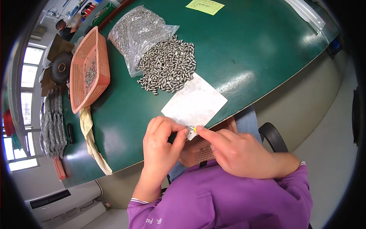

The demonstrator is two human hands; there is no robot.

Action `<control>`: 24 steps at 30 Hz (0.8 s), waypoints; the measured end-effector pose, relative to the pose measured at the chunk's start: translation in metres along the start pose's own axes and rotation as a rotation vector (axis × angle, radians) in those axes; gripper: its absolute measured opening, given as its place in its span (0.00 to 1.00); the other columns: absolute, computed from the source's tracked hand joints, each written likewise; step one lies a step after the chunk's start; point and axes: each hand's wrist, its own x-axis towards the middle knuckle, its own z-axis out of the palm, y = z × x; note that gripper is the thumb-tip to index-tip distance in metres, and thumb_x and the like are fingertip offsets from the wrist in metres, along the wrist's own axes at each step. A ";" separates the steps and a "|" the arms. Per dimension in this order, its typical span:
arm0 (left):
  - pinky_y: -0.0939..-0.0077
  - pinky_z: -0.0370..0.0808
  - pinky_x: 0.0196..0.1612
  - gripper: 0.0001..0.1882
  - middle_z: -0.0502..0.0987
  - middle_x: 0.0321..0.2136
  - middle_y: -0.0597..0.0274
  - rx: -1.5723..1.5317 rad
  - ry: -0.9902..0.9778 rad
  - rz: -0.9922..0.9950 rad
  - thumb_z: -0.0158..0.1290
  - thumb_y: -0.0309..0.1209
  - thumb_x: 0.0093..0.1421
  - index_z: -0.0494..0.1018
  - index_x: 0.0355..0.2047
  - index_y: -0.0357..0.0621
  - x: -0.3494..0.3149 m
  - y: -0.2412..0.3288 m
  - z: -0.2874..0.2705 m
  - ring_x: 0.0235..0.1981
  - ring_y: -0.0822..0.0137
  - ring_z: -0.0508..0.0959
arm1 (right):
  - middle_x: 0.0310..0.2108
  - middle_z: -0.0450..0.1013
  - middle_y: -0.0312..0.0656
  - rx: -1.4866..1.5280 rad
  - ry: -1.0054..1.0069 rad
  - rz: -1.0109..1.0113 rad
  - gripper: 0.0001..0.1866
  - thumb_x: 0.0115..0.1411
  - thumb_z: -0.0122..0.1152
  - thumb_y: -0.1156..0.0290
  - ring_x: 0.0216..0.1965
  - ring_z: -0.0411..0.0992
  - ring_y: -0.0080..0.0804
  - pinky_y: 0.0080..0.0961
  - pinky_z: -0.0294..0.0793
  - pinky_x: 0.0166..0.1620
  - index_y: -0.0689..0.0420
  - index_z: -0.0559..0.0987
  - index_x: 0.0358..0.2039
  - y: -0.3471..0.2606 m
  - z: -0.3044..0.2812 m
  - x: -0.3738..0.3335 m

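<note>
Over the near corner of a white paper sheet (196, 101), my left hand (162, 139) is closed, thumb and index finger pinching at a small metal piece that they mostly hide. Opposite it, my right hand (240, 152) is closed around a thin tool with a yellow end (195, 129); its metal tip reaches toward my left fingertips. Most of that tool is hidden by my fingers. Just beyond the sheet lies a heap of small silvery metal pieces (167, 66), partly resting on its far corner. A clear plastic bag (133, 28) with more such pieces lies behind the heap.
On the green table (251, 49) a pink perforated basket (99, 82) holds some metal pieces. A second pink basket (204, 154) sits below the table edge near my lap. A cream cloth strip (91, 139), stacked bagged packs (52, 124) and a yellow slip (206, 5) lie around.
</note>
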 end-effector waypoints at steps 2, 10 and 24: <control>0.69 0.73 0.35 0.10 0.74 0.26 0.59 -0.003 0.005 0.008 0.65 0.17 0.46 0.74 0.25 0.38 0.000 0.000 0.001 0.30 0.60 0.75 | 0.30 0.72 0.41 0.010 0.003 0.001 0.32 0.56 0.60 0.79 0.28 0.75 0.39 0.32 0.78 0.27 0.55 0.72 0.63 0.001 0.001 -0.001; 0.68 0.72 0.36 0.10 0.74 0.26 0.59 -0.009 -0.001 0.012 0.65 0.17 0.46 0.74 0.25 0.38 0.002 0.000 0.001 0.30 0.60 0.75 | 0.32 0.72 0.42 -0.050 -0.128 0.011 0.32 0.56 0.61 0.78 0.30 0.75 0.38 0.31 0.78 0.26 0.57 0.71 0.64 -0.005 -0.007 0.004; 0.62 0.75 0.45 0.07 0.77 0.35 0.57 0.002 -0.047 0.029 0.64 0.25 0.53 0.80 0.33 0.41 0.008 -0.008 -0.023 0.41 0.53 0.77 | 0.35 0.78 0.44 0.212 0.198 0.037 0.27 0.61 0.56 0.78 0.30 0.78 0.41 0.34 0.78 0.31 0.53 0.73 0.62 0.014 -0.014 -0.003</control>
